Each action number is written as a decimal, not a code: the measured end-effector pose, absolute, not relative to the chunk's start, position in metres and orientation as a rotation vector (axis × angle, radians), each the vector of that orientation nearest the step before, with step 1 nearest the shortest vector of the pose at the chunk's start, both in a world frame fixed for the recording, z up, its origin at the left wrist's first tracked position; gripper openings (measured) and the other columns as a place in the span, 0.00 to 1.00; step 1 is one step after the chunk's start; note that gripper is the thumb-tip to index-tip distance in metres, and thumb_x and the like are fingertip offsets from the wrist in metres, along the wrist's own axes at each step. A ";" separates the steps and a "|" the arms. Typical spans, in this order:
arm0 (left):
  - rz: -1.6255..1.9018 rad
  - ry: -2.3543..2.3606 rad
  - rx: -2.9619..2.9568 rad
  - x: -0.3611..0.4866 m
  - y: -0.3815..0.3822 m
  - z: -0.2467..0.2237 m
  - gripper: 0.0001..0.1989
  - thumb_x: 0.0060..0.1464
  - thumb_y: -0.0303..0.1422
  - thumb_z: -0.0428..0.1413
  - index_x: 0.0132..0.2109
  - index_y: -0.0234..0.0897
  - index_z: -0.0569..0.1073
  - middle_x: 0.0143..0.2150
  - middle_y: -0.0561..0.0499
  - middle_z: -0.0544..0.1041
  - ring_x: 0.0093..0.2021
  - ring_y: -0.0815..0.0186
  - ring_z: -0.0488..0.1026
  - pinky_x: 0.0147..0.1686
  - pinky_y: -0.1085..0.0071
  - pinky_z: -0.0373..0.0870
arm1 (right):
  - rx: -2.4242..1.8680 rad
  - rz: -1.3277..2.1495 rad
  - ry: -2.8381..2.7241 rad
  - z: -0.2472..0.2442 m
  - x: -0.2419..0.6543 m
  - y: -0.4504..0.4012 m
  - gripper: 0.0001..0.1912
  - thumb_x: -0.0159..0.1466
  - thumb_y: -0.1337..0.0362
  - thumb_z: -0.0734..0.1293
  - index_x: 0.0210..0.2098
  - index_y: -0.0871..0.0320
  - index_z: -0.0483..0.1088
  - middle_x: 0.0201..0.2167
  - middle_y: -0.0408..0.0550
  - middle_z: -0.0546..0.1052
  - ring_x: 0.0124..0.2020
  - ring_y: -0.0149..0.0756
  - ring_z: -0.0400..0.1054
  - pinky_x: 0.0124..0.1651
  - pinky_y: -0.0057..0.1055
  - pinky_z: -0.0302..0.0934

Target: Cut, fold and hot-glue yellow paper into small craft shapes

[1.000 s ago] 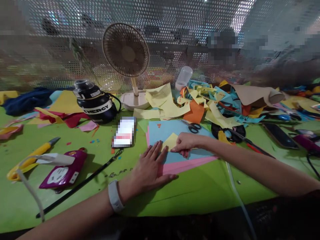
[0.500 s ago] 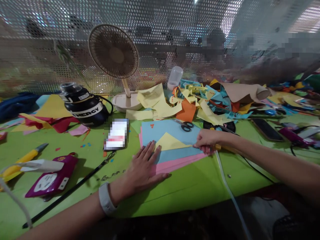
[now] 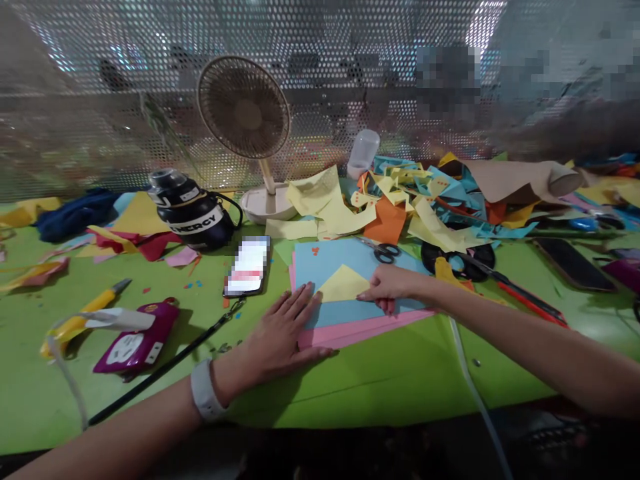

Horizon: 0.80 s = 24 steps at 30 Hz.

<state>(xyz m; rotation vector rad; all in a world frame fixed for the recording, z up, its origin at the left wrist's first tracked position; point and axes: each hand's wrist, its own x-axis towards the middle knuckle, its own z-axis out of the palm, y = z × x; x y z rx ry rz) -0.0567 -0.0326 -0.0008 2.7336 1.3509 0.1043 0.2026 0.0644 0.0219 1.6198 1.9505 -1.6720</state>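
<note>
A folded piece of yellow paper (image 3: 343, 283) with a peaked top lies on blue paper (image 3: 325, 257), over pink sheets (image 3: 325, 335). My left hand (image 3: 283, 328) rests flat with fingers spread, its fingertips at the yellow paper's left end and its thumb by the pink edge. My right hand (image 3: 393, 285) has its fingers curled and its fingertips pressed on the yellow paper's right part, covering that end. Black-handled scissors (image 3: 386, 252) lie on the blue paper just beyond it, near small orange bits (image 3: 315, 251).
A phone (image 3: 247, 265), a purple pack (image 3: 137, 339) and a yellow cutter (image 3: 90, 313) lie left. Behind stand a fan (image 3: 244, 107), a black jug (image 3: 193, 213) and paper scraps (image 3: 395, 193). A red-handled tool (image 3: 530, 300) and another phone (image 3: 575, 263) lie right.
My right hand has slid left along the yellow paper's lower edge, from its right tip inward. My left hand stays flat in place. The view has shifted slightly.
</note>
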 end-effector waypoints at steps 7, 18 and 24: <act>0.159 1.683 2.371 -0.053 0.001 0.054 0.30 0.56 0.56 0.43 0.42 0.34 0.74 0.41 0.40 0.79 0.41 0.52 0.76 0.39 0.59 0.70 | 1.566 -1.680 1.956 0.026 0.204 0.066 0.23 0.52 0.49 0.72 0.17 0.62 0.66 0.13 0.46 0.74 0.16 0.32 0.70 0.24 0.28 0.68; -0.013 1.247 1.501 -0.002 0.038 0.022 0.28 0.47 0.54 0.55 0.16 0.35 0.69 0.12 0.52 0.70 0.11 0.72 0.61 0.19 0.72 0.61 | 1.576 -1.692 1.948 0.024 0.204 0.066 0.26 0.48 0.44 0.72 0.16 0.61 0.65 0.11 0.45 0.72 0.13 0.30 0.68 0.21 0.26 0.66; -0.070 1.286 1.448 -0.035 0.042 0.021 0.28 0.42 0.57 0.57 0.15 0.35 0.71 0.10 0.52 0.68 0.12 0.71 0.63 0.18 0.74 0.57 | 1.569 -1.722 1.927 0.018 0.207 0.068 0.27 0.47 0.42 0.72 0.16 0.61 0.65 0.12 0.45 0.72 0.15 0.31 0.69 0.22 0.27 0.67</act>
